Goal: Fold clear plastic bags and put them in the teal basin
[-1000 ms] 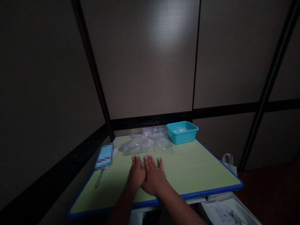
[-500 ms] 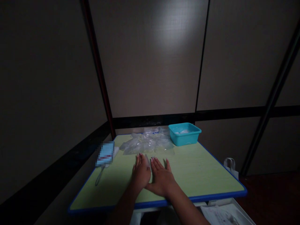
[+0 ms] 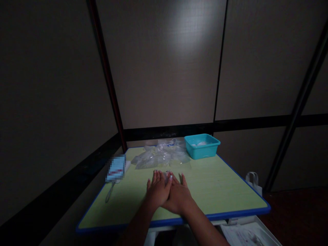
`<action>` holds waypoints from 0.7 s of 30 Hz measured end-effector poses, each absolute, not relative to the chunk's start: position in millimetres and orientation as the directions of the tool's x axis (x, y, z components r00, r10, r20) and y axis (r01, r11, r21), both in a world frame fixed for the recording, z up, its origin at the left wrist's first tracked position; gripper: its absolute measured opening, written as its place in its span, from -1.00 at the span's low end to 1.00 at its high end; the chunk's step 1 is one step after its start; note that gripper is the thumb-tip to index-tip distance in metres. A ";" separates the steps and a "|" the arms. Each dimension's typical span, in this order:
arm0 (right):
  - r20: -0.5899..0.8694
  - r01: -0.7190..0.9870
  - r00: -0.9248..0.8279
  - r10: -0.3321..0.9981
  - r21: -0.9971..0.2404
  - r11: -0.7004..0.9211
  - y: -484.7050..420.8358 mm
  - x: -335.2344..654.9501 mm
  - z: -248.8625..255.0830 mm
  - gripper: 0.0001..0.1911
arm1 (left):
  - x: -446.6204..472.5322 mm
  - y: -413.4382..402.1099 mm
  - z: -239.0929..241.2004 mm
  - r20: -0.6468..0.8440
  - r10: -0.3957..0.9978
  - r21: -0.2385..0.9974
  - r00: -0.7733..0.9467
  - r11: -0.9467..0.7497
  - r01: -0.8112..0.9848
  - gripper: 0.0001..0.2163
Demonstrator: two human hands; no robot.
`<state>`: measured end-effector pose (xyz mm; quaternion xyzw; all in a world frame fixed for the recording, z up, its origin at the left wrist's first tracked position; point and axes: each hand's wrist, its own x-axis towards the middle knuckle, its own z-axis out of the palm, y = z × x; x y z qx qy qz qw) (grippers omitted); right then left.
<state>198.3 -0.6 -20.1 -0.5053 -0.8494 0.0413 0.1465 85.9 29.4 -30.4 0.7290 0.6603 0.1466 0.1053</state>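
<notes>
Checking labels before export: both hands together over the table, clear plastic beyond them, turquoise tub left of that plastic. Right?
Not quite: the turquoise tub stands to the right of the clear plastic, per the head view. The rest holds: left hand and right hand together over the table, plastic beyond them.

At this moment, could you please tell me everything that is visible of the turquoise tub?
The turquoise tub looks like plastic: rectangular, rounded corners, a protruding rim and an open top. It stands upright on the green table, near the far right corner. Something whitish lies inside, too unclear to name. Clear plastic lies close by on its left; whether they touch, I cannot tell.
</notes>
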 end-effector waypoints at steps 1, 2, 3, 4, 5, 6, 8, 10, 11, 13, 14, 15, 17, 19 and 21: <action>0.206 0.848 -0.446 0.871 -0.215 0.485 0.3 198.1 -21.4 -0.17 | 86.5 28.5 -29.0 0.064 0.994 0.319 0.088 -0.104 0.942 -0.39; 0.206 0.851 -0.442 0.873 -0.212 0.481 1.4 198.0 -23.0 -0.16 | 87.2 27.8 -27.7 0.053 0.994 0.293 0.091 -0.102 0.951 -0.37; 0.207 0.857 -0.433 0.878 -0.209 0.472 2.6 198.0 -25.0 -0.15 | 87.8 27.2 -26.6 0.042 0.995 0.270 0.093 -0.101 0.957 -0.36; 0.208 0.865 -0.418 0.884 -0.206 0.457 3.8 198.1 -27.2 -0.13 | 88.4 26.7 -25.8 0.033 0.995 0.253 0.095 -0.100 0.962 -0.35; 0.210 0.876 -0.397 0.894 -0.205 0.437 4.9 198.4 -29.5 -0.11 | 89.0 26.4 -25.3 0.025 0.995 0.240 0.094 -0.097 0.966 -0.35; 0.211 0.888 -0.369 0.905 -0.207 0.411 5.8 199.0 -31.7 -0.10 | 89.4 26.2 -25.1 0.021 0.996 0.228 0.091 -0.093 0.969 -0.34; 0.211 0.908 -0.312 0.926 -0.222 0.356 6.4 200.8 -34.9 -0.07 | 89.9 25.9 -25.4 0.024 0.996 0.207 0.082 -0.086 0.975 -0.35; 0.216 0.906 -0.293 0.931 -0.249 0.343 4.8 203.4 -34.9 -0.06 | 89.7 25.3 -25.5 0.031 0.996 0.184 0.087 -0.091 0.979 -0.37; 0.219 0.894 -0.309 0.926 -0.265 0.361 3.2 204.7 -33.5 -0.06 | 89.4 24.7 -25.3 0.031 0.995 0.176 0.098 -0.102 0.979 -0.39; 0.220 0.849 -0.386 0.896 -0.295 0.438 -0.9 207.1 -28.8 -0.10 | 88.7 23.3 -24.2 0.028 0.991 0.164 0.133 -0.136 0.977 -0.43; 0.219 0.823 -0.427 0.877 -0.309 0.477 -3.0 207.9 -26.0 -0.13 | 88.4 22.7 -23.5 0.027 0.988 0.163 0.151 -0.154 0.975 -0.44; 0.219 0.800 -0.458 0.862 -0.322 0.507 -5.0 208.5 -23.3 -0.17 | 88.3 22.1 -22.7 0.026 0.987 0.170 0.161 -0.163 0.972 -0.45; 0.217 0.774 -0.486 0.846 -0.342 0.533 -8.1 208.9 -19.1 -0.22 | 88.7 21.7 -21.7 0.023 0.987 0.193 0.157 -0.158 0.968 -0.44; 0.222 0.769 -0.484 0.846 -0.352 0.533 -9.8 208.7 -17.1 -0.23 | 88.9 22.0 -21.6 0.019 0.991 0.215 0.133 -0.134 0.967 -0.42; 0.234 0.770 -0.479 0.846 -0.351 0.533 -10.5 208.2 -17.0 -0.23 | 87.1 22.7 -22.7 0.033 0.991 0.218 0.126 -0.130 0.967 -0.41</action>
